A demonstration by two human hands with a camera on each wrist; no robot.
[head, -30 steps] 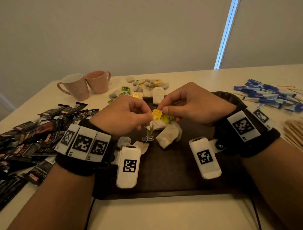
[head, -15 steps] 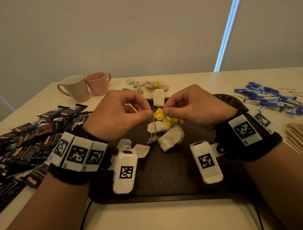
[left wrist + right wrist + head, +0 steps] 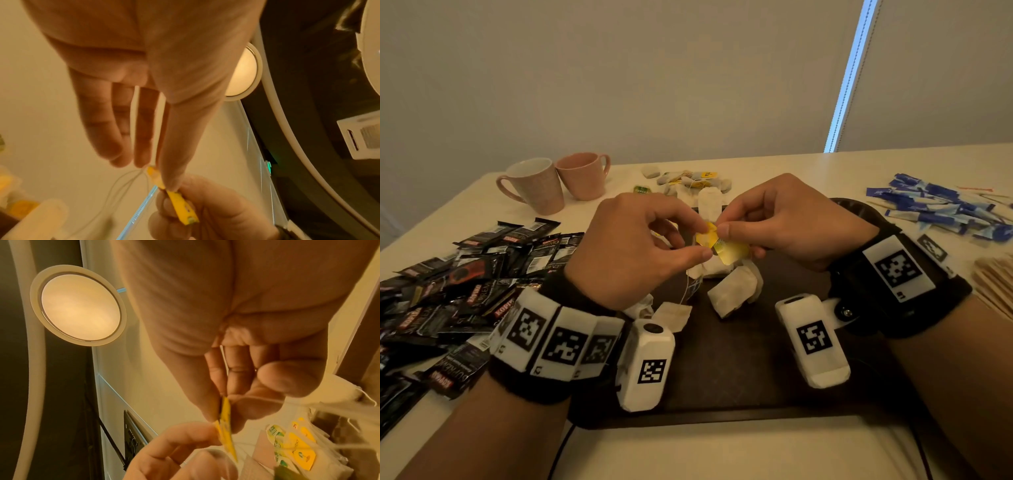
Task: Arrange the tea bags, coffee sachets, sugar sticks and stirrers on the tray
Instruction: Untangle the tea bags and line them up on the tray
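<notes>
Both hands hover over the dark tray. My left hand pinches a small yellow tea bag tag between thumb and forefinger. Thin strings hang from it to the tea bags below. My right hand pinches a second yellow tag right beside it. The left wrist view shows the left hand on its tag, and the right wrist view shows the right hand on its tag. Loose white tea bags lie on the tray under the hands.
Black coffee sachets are heaped on the table at left. Blue sugar sticks and wooden stirrers lie at right. Two pink mugs and a pile of tea bags sit behind the tray.
Both hands have risen a little above the tray. The left fingers have shifted from the string up to a yellow tag, close against the right hand's tag.
</notes>
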